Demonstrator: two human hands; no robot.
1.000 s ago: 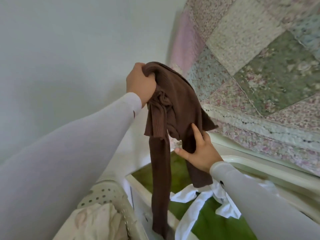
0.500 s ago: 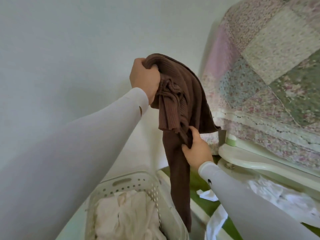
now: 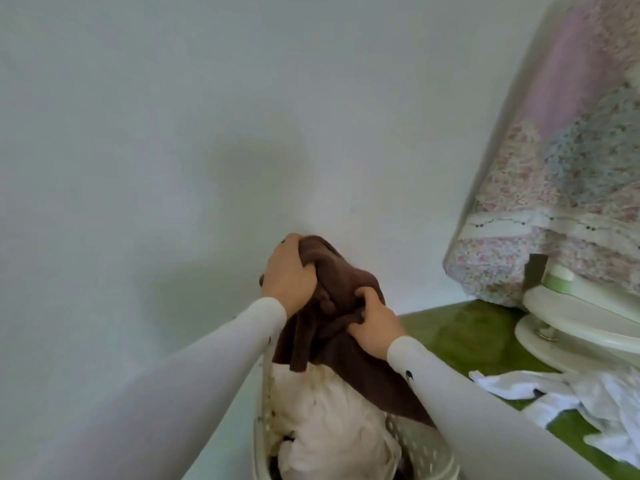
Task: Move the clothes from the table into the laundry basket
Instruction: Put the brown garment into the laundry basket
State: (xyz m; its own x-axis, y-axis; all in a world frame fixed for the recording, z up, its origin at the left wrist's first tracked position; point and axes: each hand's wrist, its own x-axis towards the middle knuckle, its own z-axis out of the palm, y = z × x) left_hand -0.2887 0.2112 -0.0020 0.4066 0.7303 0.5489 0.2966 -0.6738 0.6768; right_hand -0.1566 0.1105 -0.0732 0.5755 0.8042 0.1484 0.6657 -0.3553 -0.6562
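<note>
- We see the left hand [image 3: 289,275] gripping the top of a brown knit garment [image 3: 341,306], fingers curled over its far, upper fold.
- The garment hangs directly above the laundry basket [image 3: 420,448], its lower edge draped on the pale clothes [image 3: 332,424] already inside.
- The right hand [image 3: 375,323] pinches a bunched fold at the garment's middle.
- On the green tabletop [image 3: 467,337] at right, white clothes [image 3: 568,393] lie in a loose heap near a pale, rounded object [image 3: 581,320]; a floral quilt [image 3: 571,168] hangs behind.
- We judge the task partly done: some clothes are in, the brown garment is about to be let go, the white heap remains.
- Both sleeves hide much of the basket rim; the frame cuts off its near side, and the tabletop's extent is unclear.
</note>
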